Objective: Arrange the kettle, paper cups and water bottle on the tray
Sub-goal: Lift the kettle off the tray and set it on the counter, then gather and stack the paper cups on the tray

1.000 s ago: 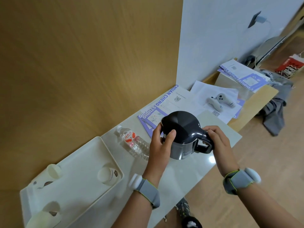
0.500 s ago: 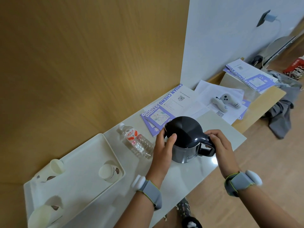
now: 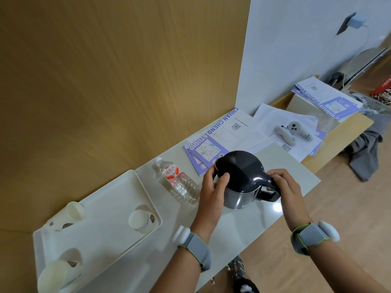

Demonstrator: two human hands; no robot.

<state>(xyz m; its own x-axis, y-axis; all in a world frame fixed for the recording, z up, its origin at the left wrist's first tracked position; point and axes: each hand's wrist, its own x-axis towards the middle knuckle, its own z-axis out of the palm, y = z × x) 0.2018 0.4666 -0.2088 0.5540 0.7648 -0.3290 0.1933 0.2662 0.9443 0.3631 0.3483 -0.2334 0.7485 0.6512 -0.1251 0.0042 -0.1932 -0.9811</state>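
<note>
**Q:** Status at the lower left of the frame?

**A:** The tray (image 3: 118,187) sits on the tabletop (image 3: 243,227). Three paper cups (image 3: 140,219) are in it, each near a corner. This part is judged complete.

**Q:** Centre of the frame?

**A:** The water bottle (image 3: 177,182) lies on its side on the tabletop, just beside the tray's right rim and outside it. It is not yet placed.

**Q:** Location of the kettle (image 3: 243,178)?

**A:** Right of centre, well apart from the tray, with the bottle between them. Whether its base touches the tabletop cannot be told. Two items remain to be placed.

**Q:** Hand pose?

**A:** Both forearms enter from the bottom edge.
- Left hand (image 3: 213,191): the grip is closed round the spout side of the kettle body, with the thumb on the dark lid.
- Right hand (image 3: 287,189): the grip is closed over the top of the handle, with the fingers curled.

**Q:** Next requirement?

**A:** Probably a leftward carry to the tray's free middle, clearing the bottle.
</note>
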